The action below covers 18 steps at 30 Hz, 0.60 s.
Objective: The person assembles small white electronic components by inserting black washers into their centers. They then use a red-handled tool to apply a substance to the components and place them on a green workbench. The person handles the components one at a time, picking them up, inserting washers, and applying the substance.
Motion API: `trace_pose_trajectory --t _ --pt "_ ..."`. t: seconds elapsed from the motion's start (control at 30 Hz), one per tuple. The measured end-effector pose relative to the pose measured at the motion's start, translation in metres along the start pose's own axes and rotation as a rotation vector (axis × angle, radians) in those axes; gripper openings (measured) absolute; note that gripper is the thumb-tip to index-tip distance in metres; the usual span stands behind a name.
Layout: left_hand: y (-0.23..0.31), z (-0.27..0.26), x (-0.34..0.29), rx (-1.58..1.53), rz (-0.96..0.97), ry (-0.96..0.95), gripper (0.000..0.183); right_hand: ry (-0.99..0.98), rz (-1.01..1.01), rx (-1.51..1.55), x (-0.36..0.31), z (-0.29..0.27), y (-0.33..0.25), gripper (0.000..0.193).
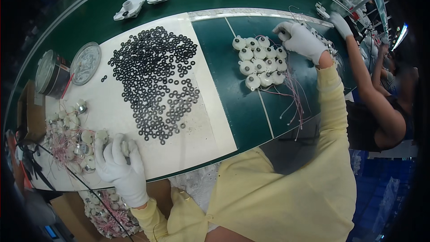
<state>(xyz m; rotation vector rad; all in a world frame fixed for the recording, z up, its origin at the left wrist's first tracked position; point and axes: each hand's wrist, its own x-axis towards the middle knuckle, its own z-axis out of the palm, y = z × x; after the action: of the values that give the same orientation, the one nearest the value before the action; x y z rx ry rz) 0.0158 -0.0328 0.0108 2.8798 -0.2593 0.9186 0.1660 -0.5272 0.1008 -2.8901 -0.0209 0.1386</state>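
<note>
My right hand (303, 41), in a white glove, pinches a small white motor (283, 35) at the upper right corner of a block of similar motors. Those white round motors (259, 65) stand in close rows on the green mat, black rings on their tops and pink and white wires trailing to the right. At the lower left, my left hand (120, 166), also gloved, has its fingers closed around another small motor (126, 148), partly hidden. A further motor (101, 135) touches or nearly touches its fingertips, beside a heap of wired motors (67, 127).
Many black rubber rings (154, 69) are spread over the white sheet (204, 125). A clear tub (51, 74) and its round lid (86, 63) stand at the left. Two white housings (130, 9) sit beyond. A co-worker's gloved hand (341, 25) is at the far right.
</note>
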Motion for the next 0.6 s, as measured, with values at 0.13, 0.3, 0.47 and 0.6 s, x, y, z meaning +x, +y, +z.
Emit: trace_pose_trajectory --t 0.13,0.3,0.47,0.6 --pt "0.001 -0.001 0.0 -0.006 0.006 0.016 0.028 -0.095 -0.045 0.192 0.008 0.008 0.001 0.023" --pt "0.0 0.0 0.0 -0.004 0.006 0.014 0.028 -0.085 -0.035 0.229 0.011 0.014 0.009 0.023" --pt "0.0 0.0 -0.001 0.003 0.01 0.016 0.028 -0.069 -0.229 0.364 0.008 0.023 0.024 0.05" --pt "-0.001 0.0 -0.001 -0.01 0.011 0.03 0.029 0.029 -0.232 0.452 -0.002 0.02 0.023 0.073"
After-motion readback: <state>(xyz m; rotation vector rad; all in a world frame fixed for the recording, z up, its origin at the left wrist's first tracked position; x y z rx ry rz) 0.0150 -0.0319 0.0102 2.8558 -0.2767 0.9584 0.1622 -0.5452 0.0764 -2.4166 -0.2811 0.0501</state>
